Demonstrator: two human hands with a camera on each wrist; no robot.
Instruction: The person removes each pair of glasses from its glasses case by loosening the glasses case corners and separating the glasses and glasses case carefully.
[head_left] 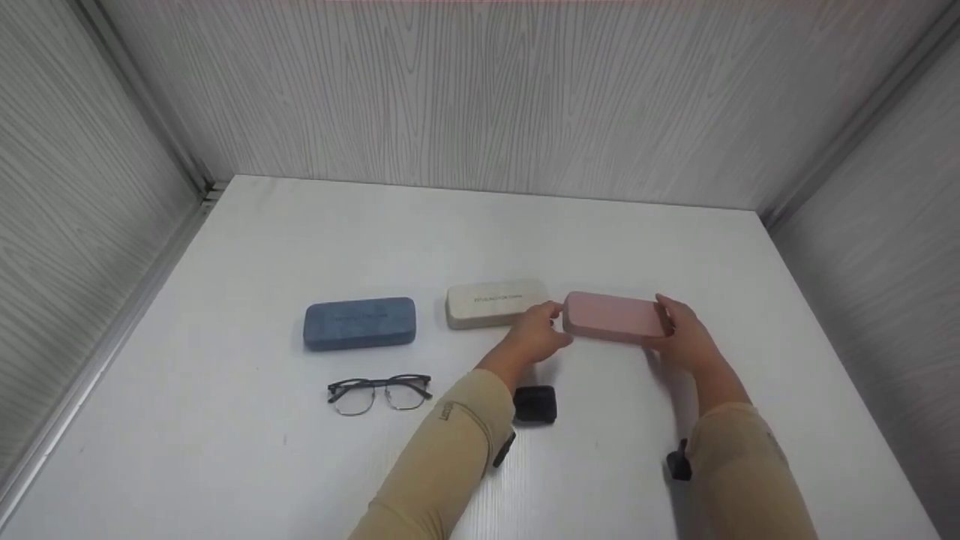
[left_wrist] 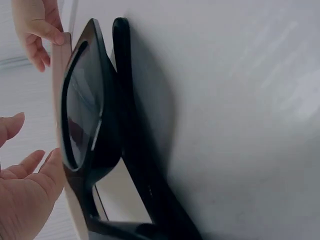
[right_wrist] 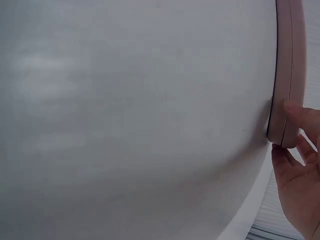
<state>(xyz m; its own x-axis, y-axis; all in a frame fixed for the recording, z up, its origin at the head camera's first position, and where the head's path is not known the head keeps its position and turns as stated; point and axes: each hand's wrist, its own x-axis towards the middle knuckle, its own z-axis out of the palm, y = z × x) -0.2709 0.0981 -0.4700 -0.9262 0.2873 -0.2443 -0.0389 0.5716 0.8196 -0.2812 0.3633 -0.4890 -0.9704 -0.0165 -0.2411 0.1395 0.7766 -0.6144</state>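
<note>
A pink glasses case (head_left: 611, 316) lies at the right of the row, its right end pinched between the thumb and fingers of my right hand (head_left: 684, 337). The right wrist view shows that thumb on the front of the pink case (right_wrist: 289, 65), near its seam. My left hand (head_left: 532, 335) reaches toward the case's left end, thumb and fingers spread apart and holding nothing. Black sunglasses (left_wrist: 112, 125) stand close before the left wrist camera; in the head view my left sleeve hides most of the sunglasses (head_left: 536, 405).
A cream glasses case (head_left: 480, 306) sits just behind my left hand, partly covered by it. Farther left is a blue glasses case (head_left: 360, 324), with thin-framed eyeglasses (head_left: 381, 394) in front of it. Grey wood-grain panels (head_left: 480, 97) wall the white table (head_left: 187, 420).
</note>
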